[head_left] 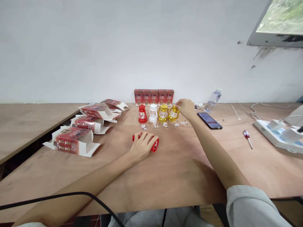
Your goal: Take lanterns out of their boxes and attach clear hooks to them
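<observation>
1. Red plastic is what the left hand (142, 145) is wrapped around: a small red lantern (154, 145) lying on its side on the plywood table (180, 176), fingers curled over the top so only its two ends poke out either side of the hand.
2. The right hand (186, 107) is stretched out to the far end of a row of little lanterns, fingertips pinched on the top of the gold lantern (173, 113) at the right end. That one stands a bit tilted, just under the hand.
3. The rest of the row, right to left: a second gold lantern (163, 113), a white lantern (153, 113), and a standing red lantern (142, 114). Small clear tabs (165, 125) lie scattered in front of them.
4. Writing: the closed red boxes (153, 97) against the wall have printed fronts, way too small to read. Same for the opened boxes (73, 142) piled to the left.
5. Off to the right: a dark phone (209, 120) lying flat, a plastic bottle (213, 100), a screwdriver (247, 138) and a white power strip (274, 134). No readable labels on any of it.
</observation>
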